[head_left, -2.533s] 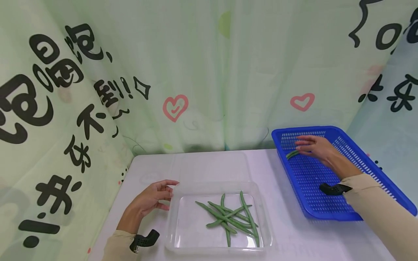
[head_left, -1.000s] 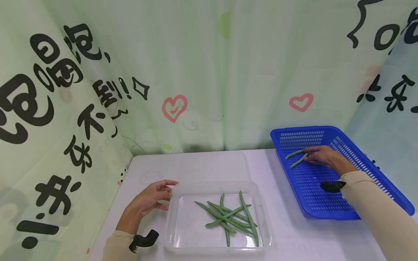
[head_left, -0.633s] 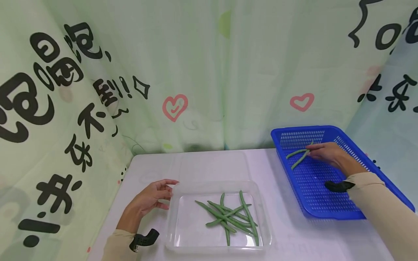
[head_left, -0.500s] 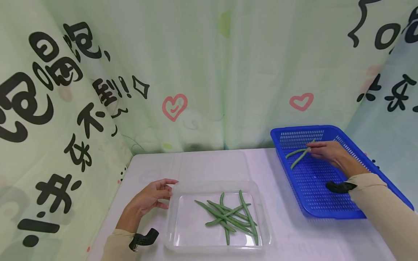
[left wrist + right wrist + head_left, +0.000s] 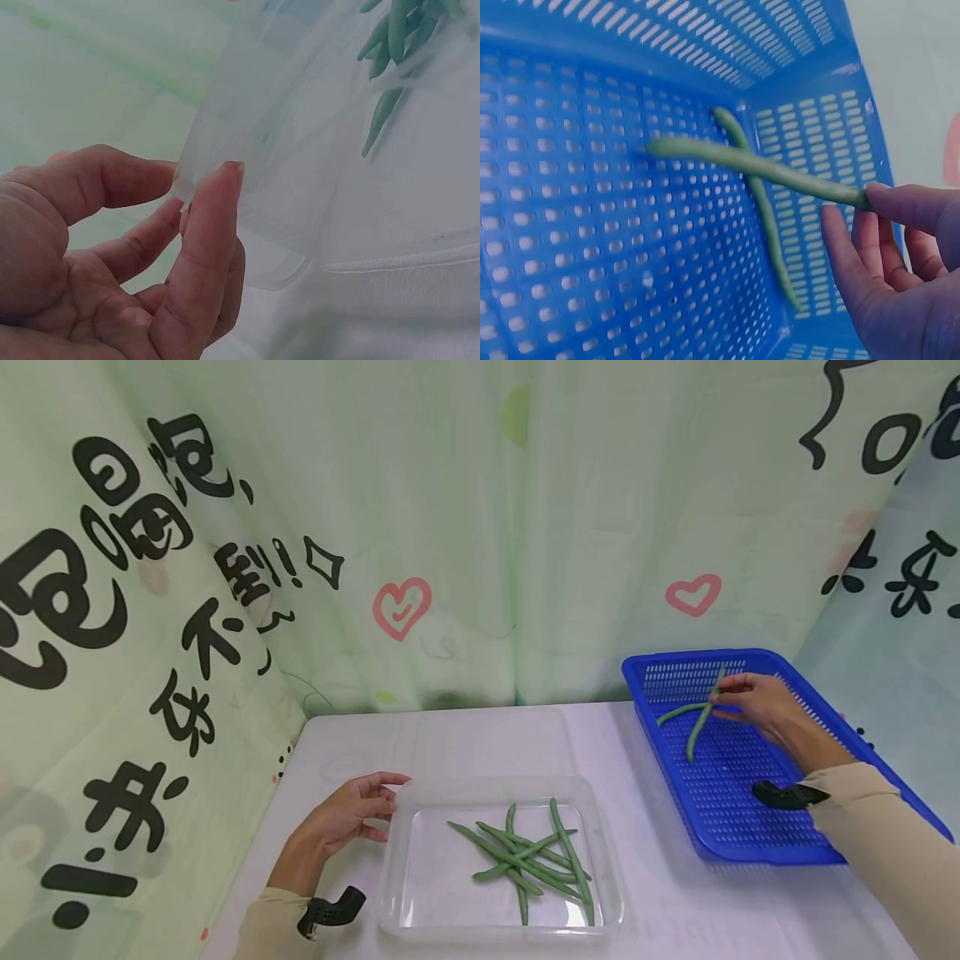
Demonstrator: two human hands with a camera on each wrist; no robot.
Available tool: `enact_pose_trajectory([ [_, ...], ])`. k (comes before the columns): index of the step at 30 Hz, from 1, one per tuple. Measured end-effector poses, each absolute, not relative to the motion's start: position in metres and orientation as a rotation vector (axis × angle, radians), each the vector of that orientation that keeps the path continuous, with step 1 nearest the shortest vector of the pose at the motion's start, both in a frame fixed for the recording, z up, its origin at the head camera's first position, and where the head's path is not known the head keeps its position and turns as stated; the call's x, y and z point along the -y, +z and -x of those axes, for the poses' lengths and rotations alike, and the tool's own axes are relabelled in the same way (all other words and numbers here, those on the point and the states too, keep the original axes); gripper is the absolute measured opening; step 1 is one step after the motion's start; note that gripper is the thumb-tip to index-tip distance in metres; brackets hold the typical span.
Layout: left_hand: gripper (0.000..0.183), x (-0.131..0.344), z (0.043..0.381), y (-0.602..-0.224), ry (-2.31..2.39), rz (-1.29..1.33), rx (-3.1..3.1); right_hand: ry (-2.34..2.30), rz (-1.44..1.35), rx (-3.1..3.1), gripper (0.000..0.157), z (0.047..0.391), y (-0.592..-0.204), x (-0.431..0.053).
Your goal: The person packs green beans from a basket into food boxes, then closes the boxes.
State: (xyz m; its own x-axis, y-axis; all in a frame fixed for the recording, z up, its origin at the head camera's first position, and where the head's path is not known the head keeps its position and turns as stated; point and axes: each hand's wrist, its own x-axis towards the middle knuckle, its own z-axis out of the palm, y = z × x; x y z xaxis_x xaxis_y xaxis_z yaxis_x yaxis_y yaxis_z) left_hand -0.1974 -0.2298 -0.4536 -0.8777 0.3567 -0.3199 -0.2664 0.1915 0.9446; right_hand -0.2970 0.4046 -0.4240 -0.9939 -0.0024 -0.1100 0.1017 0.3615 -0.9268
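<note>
My right hand (image 5: 761, 706) pinches one green bean (image 5: 700, 731) near its end, inside the blue basket (image 5: 738, 835). The right wrist view shows that bean (image 5: 757, 166) slanting across a second green bean (image 5: 765, 217), which lies on the basket floor. On the left, my left hand (image 5: 352, 814) holds the edge of a clear plastic box (image 5: 431, 897); in the left wrist view the box's rim (image 5: 206, 169) sits between thumb and fingers. Several green beans (image 5: 525, 860) lie crossed in a loose heap in the box.
A white-covered table (image 5: 465, 743) carries both containers, box at centre front and basket at right. Behind it and at both sides hangs a pale green curtain (image 5: 585, 527) with black characters and pink hearts.
My right hand has gone down to the beans in the basket, taken one between its fingers and drawn it slightly up and right. The left hand and box have stayed put.
</note>
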Motion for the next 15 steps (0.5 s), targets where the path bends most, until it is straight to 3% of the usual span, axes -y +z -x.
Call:
enact_pose_trajectory([
  [4,0.050,0.230,0.198,-0.454,1.740,-0.089,-1.989,-1.779,-0.051,-2.450,0.034,0.295,-0.418,-0.397],
  [11,0.051,0.230,0.197,-0.454,1.740,-0.091,-1.987,-1.798,0.035,-2.394,0.056,0.295,-0.414,-0.388],
  [15,0.051,0.231,0.197,-0.454,1.740,-0.089,-1.987,-1.766,0.062,-2.412,0.057,0.295,-0.414,-0.385],
])
